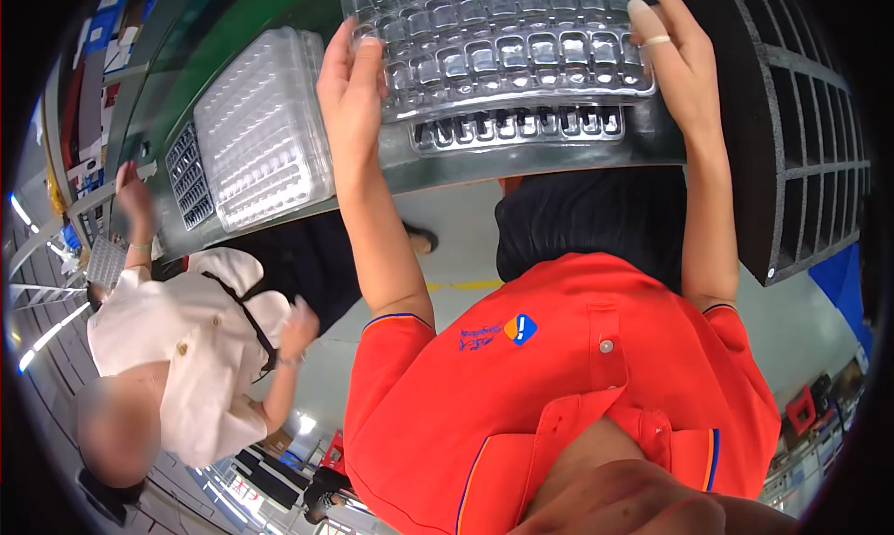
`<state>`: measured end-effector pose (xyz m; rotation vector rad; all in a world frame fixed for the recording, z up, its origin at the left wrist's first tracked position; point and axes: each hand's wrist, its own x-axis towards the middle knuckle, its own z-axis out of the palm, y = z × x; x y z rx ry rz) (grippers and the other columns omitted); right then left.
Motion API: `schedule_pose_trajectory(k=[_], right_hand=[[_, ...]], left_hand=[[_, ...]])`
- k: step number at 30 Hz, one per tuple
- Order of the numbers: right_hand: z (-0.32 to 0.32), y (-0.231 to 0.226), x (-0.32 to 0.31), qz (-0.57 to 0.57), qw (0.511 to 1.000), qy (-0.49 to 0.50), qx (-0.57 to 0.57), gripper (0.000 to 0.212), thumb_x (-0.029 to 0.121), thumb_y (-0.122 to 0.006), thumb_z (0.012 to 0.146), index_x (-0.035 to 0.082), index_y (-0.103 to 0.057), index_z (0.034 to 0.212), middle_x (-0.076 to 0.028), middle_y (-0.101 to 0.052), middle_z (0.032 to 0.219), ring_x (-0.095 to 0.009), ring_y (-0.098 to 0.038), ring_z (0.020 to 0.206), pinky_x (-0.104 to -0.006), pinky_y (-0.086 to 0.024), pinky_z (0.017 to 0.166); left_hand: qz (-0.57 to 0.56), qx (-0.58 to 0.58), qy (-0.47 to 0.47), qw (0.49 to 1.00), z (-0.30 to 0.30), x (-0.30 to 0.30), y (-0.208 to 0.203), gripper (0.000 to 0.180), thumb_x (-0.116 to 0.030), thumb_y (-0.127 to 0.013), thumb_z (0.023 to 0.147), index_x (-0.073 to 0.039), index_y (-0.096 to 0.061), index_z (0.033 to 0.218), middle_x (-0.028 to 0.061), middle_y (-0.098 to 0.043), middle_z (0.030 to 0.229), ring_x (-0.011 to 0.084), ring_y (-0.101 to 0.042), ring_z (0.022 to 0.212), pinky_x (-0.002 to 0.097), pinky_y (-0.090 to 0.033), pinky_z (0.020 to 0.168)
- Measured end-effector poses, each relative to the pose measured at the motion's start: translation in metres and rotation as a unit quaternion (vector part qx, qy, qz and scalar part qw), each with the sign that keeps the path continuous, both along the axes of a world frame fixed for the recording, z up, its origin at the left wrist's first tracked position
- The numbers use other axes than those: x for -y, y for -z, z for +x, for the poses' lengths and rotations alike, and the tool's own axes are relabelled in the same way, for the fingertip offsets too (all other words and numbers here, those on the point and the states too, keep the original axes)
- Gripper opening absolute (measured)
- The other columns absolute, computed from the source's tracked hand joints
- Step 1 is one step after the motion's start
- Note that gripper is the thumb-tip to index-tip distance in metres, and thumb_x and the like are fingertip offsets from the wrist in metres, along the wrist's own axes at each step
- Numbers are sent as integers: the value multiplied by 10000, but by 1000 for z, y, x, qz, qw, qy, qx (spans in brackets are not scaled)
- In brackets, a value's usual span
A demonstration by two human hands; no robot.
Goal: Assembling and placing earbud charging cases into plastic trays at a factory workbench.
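A clear plastic blister tray (484,55) with rows of square pockets is held level between my two hands. My left hand (354,93) grips its left edge, the thumb on top. On the opposite side, my right hand (680,65) pinches the right edge; a pale band circles one finger. Beneath the held tray, on the dark green table, lies another clear tray (521,125) with small black parts in its pockets. Only the near strip of that lower tray shows; the rest is hidden. The far edge of the held tray runs out of the picture.
Left of my hand stands a stack of clear trays (265,130), beside a tray of dark parts (189,176). A co-worker in a white top (200,339) is at the table's left. A black compartmented rack (773,116) rises at the right. The green table edge (447,170) runs before me.
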<state>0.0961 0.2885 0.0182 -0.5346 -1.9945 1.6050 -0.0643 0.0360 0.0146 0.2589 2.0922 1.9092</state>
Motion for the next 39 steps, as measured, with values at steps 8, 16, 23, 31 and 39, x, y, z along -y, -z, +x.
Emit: schedule_pose_trajectory(k=[8,16,23,31,39], right_hand=[[6,17,-3,-4,1000,15,-27,444,129,-588,990,-29,-508,1397,51,-513,784,-14,-456,679,-166,-382,627],[-21,-24,45,-311,931,-126,-143,768,246,-595,991,-16,-156,1564,-246,-445,1456,-308,-541,1265,-365,-467,1025],[-40,-36,42,-310,932,-86,-166,686,128,-628,960,-37,-255,1511,-194,-581,1302,-218,-648,1068,-277,-539,819],[-53,-7,18,-524,670,-292,-437,674,179,-603,925,-21,-328,1507,-136,-684,978,-179,-682,736,-249,-534,657],[-9,-31,-45,-198,961,-182,-67,671,201,-563,826,-92,-461,1421,-37,-618,764,-33,-475,474,-142,-378,433]], left_hand=[[32,11,-8,999,-1,0,7,549,-156,-636,961,32,-445,1440,16,-616,904,64,-544,748,213,-434,602],[286,-52,-62,955,-1,-31,-16,513,-74,-582,970,9,-292,1384,171,-515,1197,344,-650,1026,445,-576,827],[295,-47,-96,949,72,-70,-42,867,-81,-651,938,-92,-62,1574,170,-392,1404,302,-577,1078,395,-508,926],[213,-136,17,967,74,-44,-38,649,-39,-678,912,35,-332,1456,196,-348,1436,309,-581,1164,405,-538,928],[-297,-544,-52,783,-1,21,-110,606,-260,-740,875,32,-522,1360,219,-516,1376,328,-523,1205,440,-402,1037]])
